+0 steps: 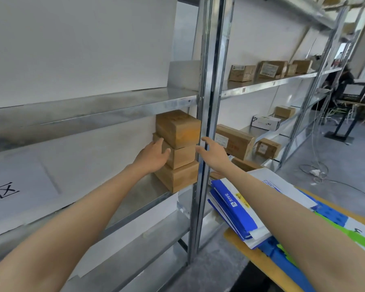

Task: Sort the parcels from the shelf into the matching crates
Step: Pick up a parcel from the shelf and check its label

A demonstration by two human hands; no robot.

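Three brown cardboard parcels stand stacked at the right end of a metal shelf [135, 199]: a top parcel [177, 128], a middle parcel [181, 158] and a bottom parcel [183, 178]. My left hand [154, 155] lies with straight fingers against the left side of the middle parcel. My right hand [212, 153] reaches in from the right with fingers spread, just in front of the shelf's steel upright [204, 123], at the stack's right side. Neither hand grips anything. No crates are in view.
More brown parcels sit on the neighbouring shelf bays to the right [242, 73] [234, 142]. Flat blue and white folded cartons [232, 209] are piled on a yellow surface at lower right. White boards line the back of the shelf. Cables lie on the grey floor.
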